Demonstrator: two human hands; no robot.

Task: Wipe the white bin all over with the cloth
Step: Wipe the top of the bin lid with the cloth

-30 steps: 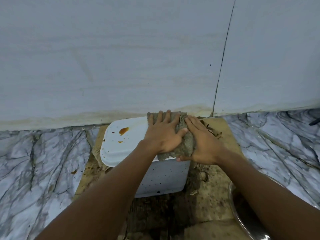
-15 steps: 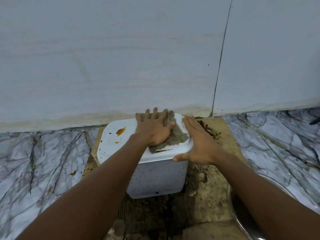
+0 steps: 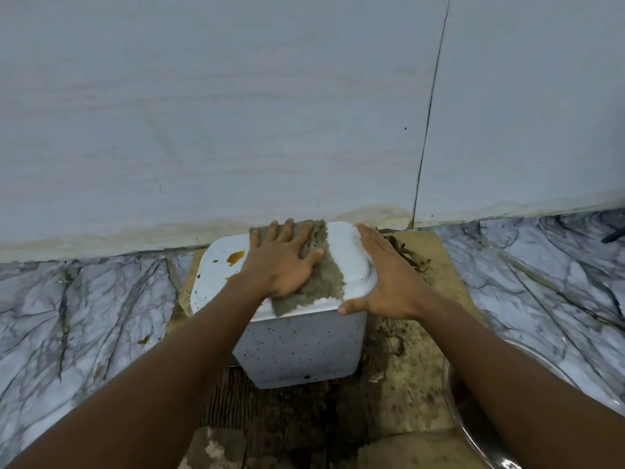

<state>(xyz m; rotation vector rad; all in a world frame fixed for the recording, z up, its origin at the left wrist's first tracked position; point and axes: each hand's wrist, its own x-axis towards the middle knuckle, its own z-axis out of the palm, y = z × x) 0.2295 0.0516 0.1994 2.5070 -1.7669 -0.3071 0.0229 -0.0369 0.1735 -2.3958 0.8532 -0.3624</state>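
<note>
The white plastic bin, probably light and slippery, stands on brown cardboard. The left hand presses the soft grey-brown cloth flat; right hand's open grip steadies the rim beside it.

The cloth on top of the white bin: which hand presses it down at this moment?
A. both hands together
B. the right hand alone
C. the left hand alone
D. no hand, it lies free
C: the left hand lies flat on the cloth on top of the white bin, while the right hand rests on the bin's right edge, beside the cloth.
</note>
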